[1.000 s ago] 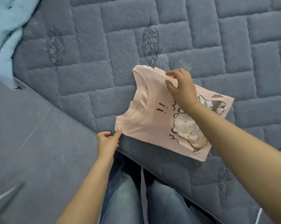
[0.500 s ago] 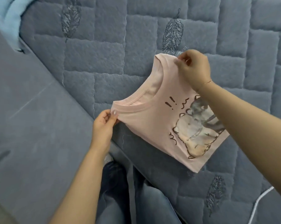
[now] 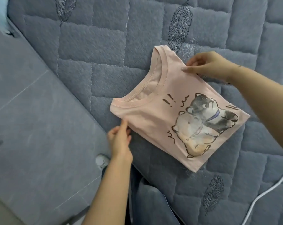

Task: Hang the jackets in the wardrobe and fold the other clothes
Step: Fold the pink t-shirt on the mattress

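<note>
1. Folding of the pink T-shirt is judged nearly done: it is laid as a compact rectangle on the quilted grey mattress, close to the mattress's near edge, collar toward the left and cat print facing up.
2. Its near collar-side corner is pinched by the left hand, fingers curled on the cloth.
3. Its far edge, by the shoulder, is pinched between thumb and fingers of the right hand.
4. Only squaring or setting aside seems to be left for this garment.
5. No jackets and no wardrobe are seen, so that part of the task cannot be judged.
6. A white cable is seen at the mattress's near right corner.
</note>
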`<state>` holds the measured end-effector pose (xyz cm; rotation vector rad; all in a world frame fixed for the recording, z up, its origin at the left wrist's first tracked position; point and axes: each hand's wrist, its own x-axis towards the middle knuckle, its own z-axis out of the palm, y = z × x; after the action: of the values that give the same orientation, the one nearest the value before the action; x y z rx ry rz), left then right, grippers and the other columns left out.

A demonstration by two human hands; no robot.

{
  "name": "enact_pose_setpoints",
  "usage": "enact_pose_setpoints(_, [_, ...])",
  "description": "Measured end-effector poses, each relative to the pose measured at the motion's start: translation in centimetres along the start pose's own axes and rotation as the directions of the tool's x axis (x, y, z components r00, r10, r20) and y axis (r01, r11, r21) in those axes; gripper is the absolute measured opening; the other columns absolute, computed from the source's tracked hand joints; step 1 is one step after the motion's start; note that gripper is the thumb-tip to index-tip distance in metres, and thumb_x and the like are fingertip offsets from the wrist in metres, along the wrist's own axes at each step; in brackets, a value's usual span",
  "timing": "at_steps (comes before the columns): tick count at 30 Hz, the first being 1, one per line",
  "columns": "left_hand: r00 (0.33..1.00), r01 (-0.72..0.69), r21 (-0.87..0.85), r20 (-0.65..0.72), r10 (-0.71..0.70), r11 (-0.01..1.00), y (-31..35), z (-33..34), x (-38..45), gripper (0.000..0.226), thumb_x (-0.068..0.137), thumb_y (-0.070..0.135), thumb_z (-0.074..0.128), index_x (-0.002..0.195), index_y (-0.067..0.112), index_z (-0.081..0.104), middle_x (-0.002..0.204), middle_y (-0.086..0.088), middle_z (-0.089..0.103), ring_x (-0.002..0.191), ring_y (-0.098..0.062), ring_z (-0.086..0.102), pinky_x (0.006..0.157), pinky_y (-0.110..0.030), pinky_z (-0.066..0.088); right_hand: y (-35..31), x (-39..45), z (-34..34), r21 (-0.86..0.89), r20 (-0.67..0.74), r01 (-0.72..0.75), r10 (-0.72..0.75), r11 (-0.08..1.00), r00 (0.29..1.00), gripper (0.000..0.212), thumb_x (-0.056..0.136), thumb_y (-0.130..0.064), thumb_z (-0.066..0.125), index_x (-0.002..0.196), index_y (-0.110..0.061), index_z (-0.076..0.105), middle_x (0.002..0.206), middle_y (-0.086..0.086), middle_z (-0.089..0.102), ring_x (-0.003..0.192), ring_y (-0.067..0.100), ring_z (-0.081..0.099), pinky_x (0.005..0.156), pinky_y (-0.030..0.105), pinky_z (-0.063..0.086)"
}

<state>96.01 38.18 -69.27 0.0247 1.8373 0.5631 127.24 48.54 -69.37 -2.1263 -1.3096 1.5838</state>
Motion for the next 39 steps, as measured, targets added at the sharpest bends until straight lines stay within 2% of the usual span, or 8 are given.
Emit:
enact_pose_setpoints(3, [0.986,0.098,-0.005,0.139,-0.096,0.995,-1.7,1.8,-2.2,0.029,0.087,0.036,0.072,0.105,0.015,0.067,0.108,0.003,0.071,0.104,-0.01,0.064,0.087,-0.026,0.049,0.4,0.4,-0.1,0.058,0.14,-0.063,0.055,0.996,0.989,0.058,0.056,-0.06,0.081,0.098,-0.02,0.073,0.099,0.006,0.074,0.082,0.014,0.068,0.071,0.02,0.056])
enact_pose_setpoints(7, [0.988,0.112,-0.121,0.124,-0.097,0.986,-2.0,4.0,-2.6,0.021,0.087,0.032,0.073,0.102,0.018,0.067,0.103,0.005,0.073,0.093,-0.006,0.067,0.067,-0.018,0.049,0.4,1.4,1.1,0.055,0.259,-0.083,0.066,0.995,0.963,0.035,0.063,-0.047,0.085,0.087,-0.024,0.075,0.093,0.006,0.076,0.087,0.024,0.073,0.081,0.039,0.06])
enact_pose_setpoints(12, [0.961,0.163,-0.261,0.261,-0.093,0.952,-2.5,4.6,-2.1,0.033,0.09,0.029,0.067,0.12,0.015,0.063,0.116,-0.002,0.071,0.105,-0.016,0.067,0.085,-0.028,0.054,0.3,1.8,1.3,0.231,0.382,-0.23,0.13,0.945,0.915,0.041,0.063,-0.032,0.083,0.1,-0.018,0.073,0.105,0.011,0.074,0.096,0.026,0.072,0.078,0.04,0.06])
enact_pose_setpoints(17, [0.93,0.071,-0.329,0.363,0.056,0.942,-2.3,3.5,-2.7,0.04,0.096,0.033,0.058,0.134,0.02,0.054,0.124,0.001,0.068,0.113,-0.012,0.065,0.085,-0.025,0.055,-0.6,-0.1,1.6,0.358,0.316,-0.229,0.114,0.905,0.942,0.028,0.07,-0.026,0.078,0.096,-0.016,0.076,0.097,0.011,0.075,0.086,0.025,0.073,0.068,0.037,0.061])
enact_pose_setpoints(22, [0.882,-0.071,-0.44,0.392,0.263,0.895,3.7,-1.4,-5.0,0.036,0.093,0.026,0.061,0.124,0.009,0.059,0.117,-0.006,0.071,0.107,-0.015,0.067,0.08,-0.025,0.056,-5.4,-4.6,1.8,0.535,0.194,-0.043,-0.073,0.844,0.978,0.031,0.068,-0.028,0.084,0.095,-0.015,0.077,0.1,0.01,0.075,0.09,0.023,0.072,0.071,0.03,0.059])
enact_pose_setpoints(29, [0.775,-0.441,-0.459,0.238,0.585,0.771,16.7,-14.3,-12.4,0.039,0.08,0.024,0.065,0.117,0.013,0.06,0.113,-0.002,0.072,0.102,-0.014,0.067,0.084,-0.029,0.057,-22.0,-13.6,6.4,0.646,0.014,0.251,-0.34,0.721,0.94,0.018,0.076,-0.02,0.072,0.092,-0.013,0.078,0.1,0.008,0.075,0.091,0.018,0.071,0.079,0.03,0.058])
enact_pose_setpoints(35, [0.58,-0.662,-0.549,0.055,0.813,0.51,28.0,-31.4,-20.6,0.043,0.078,0.023,0.071,0.12,0.015,0.063,0.118,-0.002,0.071,0.107,-0.015,0.068,0.079,-0.022,0.055,-42.8,-22.6,11.3,0.594,-0.008,0.472,-0.581,0.652,0.814,0.04,0.063,-0.037,0.086,0.092,-0.011,0.078,0.102,0.01,0.075,0.092,0.021,0.071,0.077,0.03,0.057])
enact_pose_setpoints(39, [0.492,-0.734,-0.577,-0.088,0.866,0.359,32.7,-43.9,-27.0,0.037,0.076,0.021,0.073,0.112,0.014,0.067,0.111,-0.004,0.073,0.1,-0.015,0.07,0.073,-0.021,0.056,-56.3,-29.9,16.1,0.561,0.027,0.59,-0.725,0.581,0.688,0.034,0.069,-0.033,0.081,0.094,-0.011,0.077,0.101,0.011,0.075,0.09,0.023,0.071,0.075,0.032,0.058])
